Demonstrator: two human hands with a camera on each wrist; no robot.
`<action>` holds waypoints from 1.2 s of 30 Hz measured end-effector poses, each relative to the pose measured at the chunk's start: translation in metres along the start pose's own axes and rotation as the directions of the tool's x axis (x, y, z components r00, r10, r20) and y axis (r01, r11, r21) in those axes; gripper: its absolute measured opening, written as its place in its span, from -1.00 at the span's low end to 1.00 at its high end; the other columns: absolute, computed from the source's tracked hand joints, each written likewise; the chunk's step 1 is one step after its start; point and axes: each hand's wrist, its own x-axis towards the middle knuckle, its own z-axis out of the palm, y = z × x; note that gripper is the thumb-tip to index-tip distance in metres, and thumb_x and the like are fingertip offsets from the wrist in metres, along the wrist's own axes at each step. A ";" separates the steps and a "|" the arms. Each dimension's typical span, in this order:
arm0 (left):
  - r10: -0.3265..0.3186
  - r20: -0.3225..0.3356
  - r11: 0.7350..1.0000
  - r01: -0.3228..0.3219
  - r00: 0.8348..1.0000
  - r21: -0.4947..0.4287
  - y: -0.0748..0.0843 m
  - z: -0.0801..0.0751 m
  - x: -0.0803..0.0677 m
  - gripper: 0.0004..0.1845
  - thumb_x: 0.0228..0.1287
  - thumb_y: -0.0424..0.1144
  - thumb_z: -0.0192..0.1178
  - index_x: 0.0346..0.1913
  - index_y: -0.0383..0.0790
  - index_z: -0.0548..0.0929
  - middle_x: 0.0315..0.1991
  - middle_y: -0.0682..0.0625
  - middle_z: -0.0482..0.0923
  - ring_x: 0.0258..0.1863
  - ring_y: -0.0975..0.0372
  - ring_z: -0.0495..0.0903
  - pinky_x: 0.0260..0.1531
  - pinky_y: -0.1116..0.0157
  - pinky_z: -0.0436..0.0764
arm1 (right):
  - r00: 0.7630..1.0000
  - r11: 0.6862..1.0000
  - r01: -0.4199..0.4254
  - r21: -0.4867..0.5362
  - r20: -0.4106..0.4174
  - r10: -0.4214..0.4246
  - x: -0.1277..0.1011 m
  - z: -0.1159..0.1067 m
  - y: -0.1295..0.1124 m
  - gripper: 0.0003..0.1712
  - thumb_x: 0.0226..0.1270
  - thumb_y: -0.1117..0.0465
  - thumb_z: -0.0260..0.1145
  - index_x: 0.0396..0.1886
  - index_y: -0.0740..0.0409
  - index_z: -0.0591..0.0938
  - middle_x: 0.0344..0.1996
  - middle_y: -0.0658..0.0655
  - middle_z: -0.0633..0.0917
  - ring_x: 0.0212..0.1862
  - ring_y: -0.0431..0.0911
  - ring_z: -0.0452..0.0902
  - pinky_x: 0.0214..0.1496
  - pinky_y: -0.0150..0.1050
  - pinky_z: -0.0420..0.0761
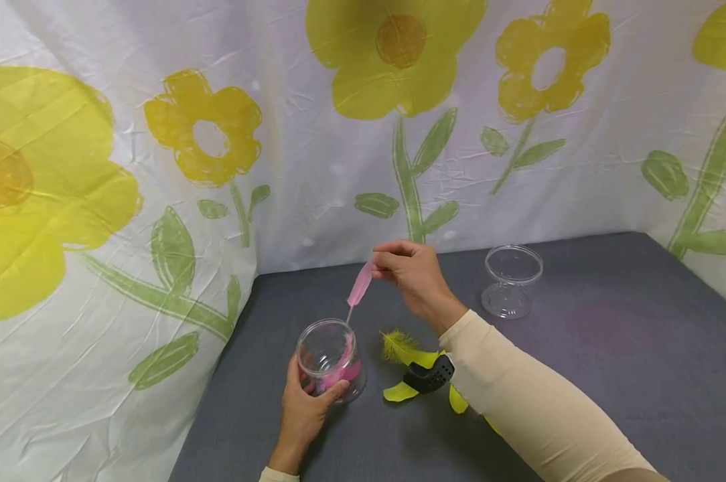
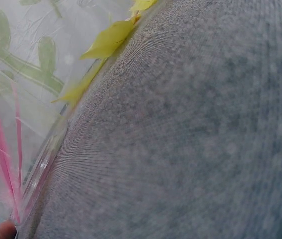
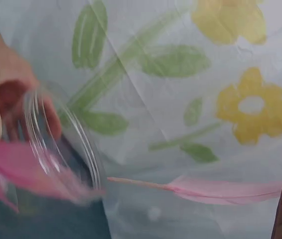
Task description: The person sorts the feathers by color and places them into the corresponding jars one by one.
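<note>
My left hand point(image 1: 303, 408) wraps around the lower side of a clear plastic jar point(image 1: 329, 360), fingers and thumb curled against its wall, tilting its open mouth up and toward me on the grey cloth table point(image 1: 580, 375). Inside lie pink feathers point(image 1: 339, 371), soft and flat against the thin, glossy wall.

My right hand point(image 1: 414, 278) is raised above and behind the jar, wrist bent, thumb and fingertips pinched together on the broad end of a pink feather point(image 1: 360, 286). It hangs slantwise with its pale bare quill pointing down, the tip just at the jar's rim. From the right wrist the feather point(image 3: 220, 189) looks slim and smooth-edged, its quill aimed at the blurred rim point(image 3: 66, 139).

Just right of the jar, under my right forearm, lie yellow feathers point(image 1: 405, 351), one fluffy, the others flat. A second clear jar point(image 1: 511, 281) stands well apart at the back right. The flower-printed sheet point(image 1: 158, 201) closes in tight on the left and behind; the table to the right lies open.
</note>
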 end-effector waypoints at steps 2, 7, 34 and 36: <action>-0.001 0.000 1.000 0.001 1.000 0.000 0.000 0.000 0.000 0.09 -0.19 -0.20 0.61 0.44 -0.18 0.18 0.30 -0.29 0.31 0.26 -0.07 0.30 0.10 -0.15 0.38 | 1.000 1.000 0.003 -0.001 0.021 -0.003 -0.003 0.007 0.005 -0.87 0.24 0.47 0.32 -0.21 0.42 0.64 -0.37 0.21 0.62 -0.43 -0.10 0.63 -0.22 -0.24 0.65; -0.002 0.002 1.000 0.002 1.000 -0.007 0.009 -0.001 -0.003 0.06 -0.14 -0.24 0.59 0.43 -0.22 0.17 0.28 -0.32 0.32 0.26 -0.11 0.30 0.10 -0.16 0.37 | 0.999 0.999 -0.043 -0.031 0.031 0.044 -0.008 0.018 0.025 -0.87 0.24 0.44 0.34 -0.22 0.40 0.66 -0.35 0.23 0.63 -0.41 -0.07 0.63 -0.20 -0.22 0.65; 0.012 0.017 1.000 -0.012 1.000 -0.008 0.000 -0.001 -0.001 0.05 -0.11 -0.18 0.58 0.43 -0.21 0.16 0.30 -0.31 0.30 0.28 -0.12 0.27 0.10 -0.19 0.35 | 0.981 0.974 -0.146 -0.173 0.100 0.164 -0.034 0.032 0.086 -0.85 0.19 0.46 0.36 -0.24 0.46 0.66 -0.39 0.26 0.65 -0.46 -0.06 0.66 -0.29 -0.19 0.67; 0.017 0.020 1.000 -0.017 1.000 -0.006 0.000 -0.001 -0.001 0.05 -0.10 -0.17 0.57 0.43 -0.22 0.15 0.29 -0.32 0.30 0.28 -0.14 0.27 0.10 -0.20 0.35 | 0.981 0.973 -0.142 -0.182 0.105 0.163 -0.034 0.032 0.087 -0.85 0.19 0.46 0.36 -0.24 0.46 0.66 -0.40 0.26 0.65 -0.46 -0.05 0.66 -0.29 -0.18 0.67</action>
